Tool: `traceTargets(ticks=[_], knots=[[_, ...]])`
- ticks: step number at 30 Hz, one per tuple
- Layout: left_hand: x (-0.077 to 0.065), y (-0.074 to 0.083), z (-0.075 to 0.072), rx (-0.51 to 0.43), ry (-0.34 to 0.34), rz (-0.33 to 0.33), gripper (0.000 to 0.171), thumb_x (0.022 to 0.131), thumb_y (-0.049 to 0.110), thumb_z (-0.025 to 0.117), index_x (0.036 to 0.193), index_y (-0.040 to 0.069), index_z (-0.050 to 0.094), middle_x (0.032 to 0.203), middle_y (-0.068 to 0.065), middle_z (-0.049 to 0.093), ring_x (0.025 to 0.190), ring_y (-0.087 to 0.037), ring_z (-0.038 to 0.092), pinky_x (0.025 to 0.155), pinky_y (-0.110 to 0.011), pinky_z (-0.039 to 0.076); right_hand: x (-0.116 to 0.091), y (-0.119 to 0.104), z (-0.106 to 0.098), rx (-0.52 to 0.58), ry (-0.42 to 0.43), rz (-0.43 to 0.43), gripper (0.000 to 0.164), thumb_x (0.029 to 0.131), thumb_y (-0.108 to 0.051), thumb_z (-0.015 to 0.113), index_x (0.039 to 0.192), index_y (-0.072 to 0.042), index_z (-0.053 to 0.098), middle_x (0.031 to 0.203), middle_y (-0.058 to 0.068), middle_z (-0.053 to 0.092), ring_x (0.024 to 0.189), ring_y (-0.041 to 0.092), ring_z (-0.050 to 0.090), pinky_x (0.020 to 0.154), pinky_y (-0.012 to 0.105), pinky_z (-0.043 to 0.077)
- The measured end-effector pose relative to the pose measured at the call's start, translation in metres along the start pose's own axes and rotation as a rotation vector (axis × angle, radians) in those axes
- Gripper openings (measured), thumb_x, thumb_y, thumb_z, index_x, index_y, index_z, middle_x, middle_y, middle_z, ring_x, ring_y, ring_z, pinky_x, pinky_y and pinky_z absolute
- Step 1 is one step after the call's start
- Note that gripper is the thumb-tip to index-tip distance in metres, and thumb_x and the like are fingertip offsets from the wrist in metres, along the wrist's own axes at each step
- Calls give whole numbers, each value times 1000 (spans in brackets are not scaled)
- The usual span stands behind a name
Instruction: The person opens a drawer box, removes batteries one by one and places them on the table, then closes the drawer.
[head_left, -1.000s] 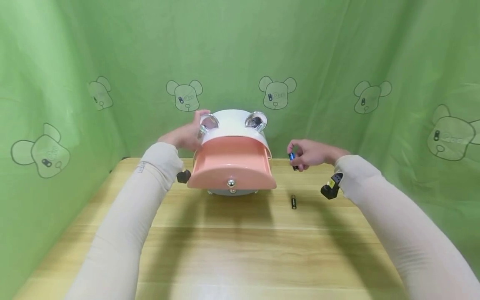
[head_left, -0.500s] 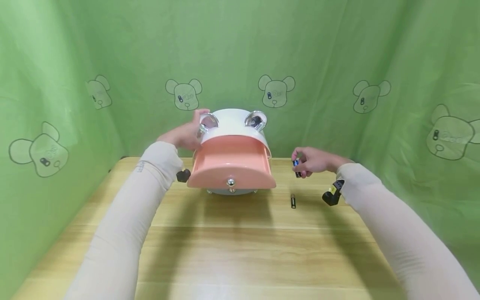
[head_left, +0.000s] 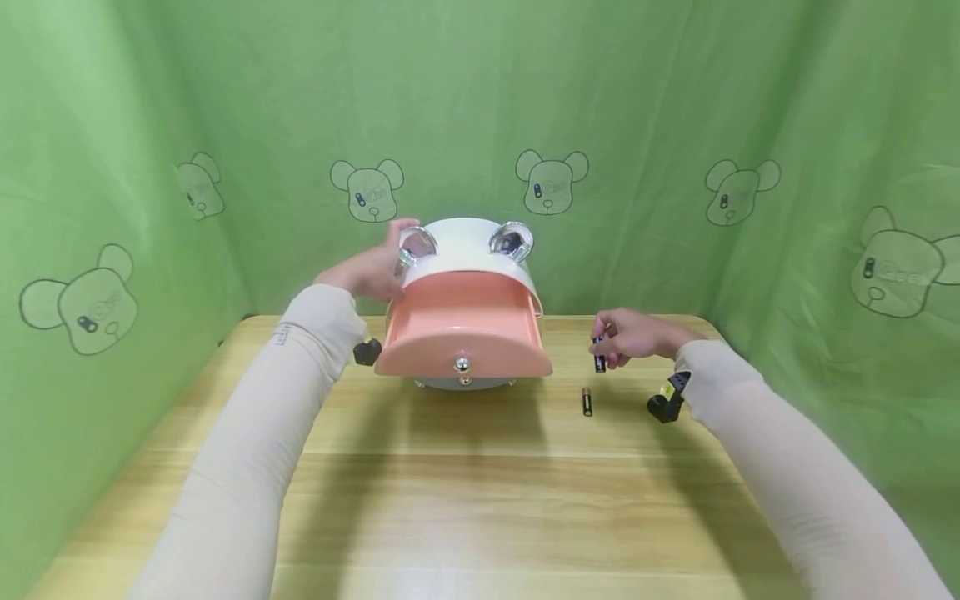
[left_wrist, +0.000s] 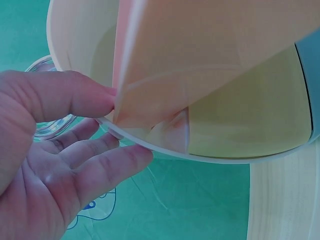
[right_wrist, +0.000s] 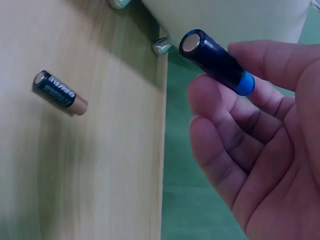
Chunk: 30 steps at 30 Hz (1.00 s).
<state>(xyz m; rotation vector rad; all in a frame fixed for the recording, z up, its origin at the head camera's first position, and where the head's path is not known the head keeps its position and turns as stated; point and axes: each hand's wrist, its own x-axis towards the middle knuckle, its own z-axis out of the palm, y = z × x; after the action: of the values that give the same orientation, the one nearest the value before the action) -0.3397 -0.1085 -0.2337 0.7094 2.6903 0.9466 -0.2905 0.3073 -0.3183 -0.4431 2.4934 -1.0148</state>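
Note:
My right hand point(head_left: 632, 335) pinches a black and blue battery point(right_wrist: 215, 62) between thumb and fingers, above the table to the right of the storage box. On the wood below it lies a second battery point(head_left: 587, 402), black with a copper end point(right_wrist: 77, 105). The white storage box point(head_left: 467, 242) has round silver ears, and its pink upper drawer point(head_left: 463, 354) is pulled out. At the box's left side my left hand point(head_left: 378, 265) grips the edge. In the left wrist view its thumb point(left_wrist: 75, 97) lies inside, against the drawer, with fingers outside the wall.
The wooden table point(head_left: 480, 517) reaches back to a green curtain point(head_left: 465, 100) printed with bear faces. A lower drawer knob point(head_left: 465, 381) shows under the pulled-out drawer. Black wrist cameras point(head_left: 666, 404) hang from the sleeves.
My right hand has come down and slightly right, towards the table, with the battery still pinched. My left hand, the storage box and the lying battery stay in place.

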Motion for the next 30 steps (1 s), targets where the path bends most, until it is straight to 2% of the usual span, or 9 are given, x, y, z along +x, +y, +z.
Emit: traceTargets(ticks=[7,11,13,19,24,30], knots=[[-1,2,0,-10,2,-3,119,71,-19,65,149,30,-11,100,-22,58,71,-35,61,65,-40,56,0,13,5,21,14,5,24,91,-10,62,102,5,47,75,12,59,68,25,62,66,37,57],[-1,0,0,-5,7,3,119,70,-19,65,149,29,-10,104,-21,57,72,-32,62,67,-38,57,0,20,9,28,23,5,25,92,-11,62,103,6,47,74,12,58,69,25,62,66,37,56],[0,0,0,3,7,12,119,70,-18,66,149,28,-10,105,-21,57,72,-31,62,67,-37,56,1,26,11,28,26,10,24,92,-11,62,102,5,47,73,11,58,69,26,62,67,39,56],[0,0,1,15,6,18,118,71,-18,65,149,27,-11,103,-20,57,71,-33,62,68,-43,56,2,40,15,31,43,30,23,92,-12,62,102,4,47,75,12,59,71,28,63,72,48,56],[0,-1,1,5,10,15,119,70,-19,66,149,28,-10,106,-21,56,71,-31,62,67,-39,57,2,49,20,60,50,26,24,92,-12,62,102,4,47,76,13,58,70,26,61,69,44,57],[0,0,1,-10,16,11,119,70,-19,66,149,29,-10,107,-20,56,74,-31,63,67,-36,57,5,61,24,76,58,49,23,92,-12,62,101,3,48,72,9,57,64,19,55,59,31,52]])
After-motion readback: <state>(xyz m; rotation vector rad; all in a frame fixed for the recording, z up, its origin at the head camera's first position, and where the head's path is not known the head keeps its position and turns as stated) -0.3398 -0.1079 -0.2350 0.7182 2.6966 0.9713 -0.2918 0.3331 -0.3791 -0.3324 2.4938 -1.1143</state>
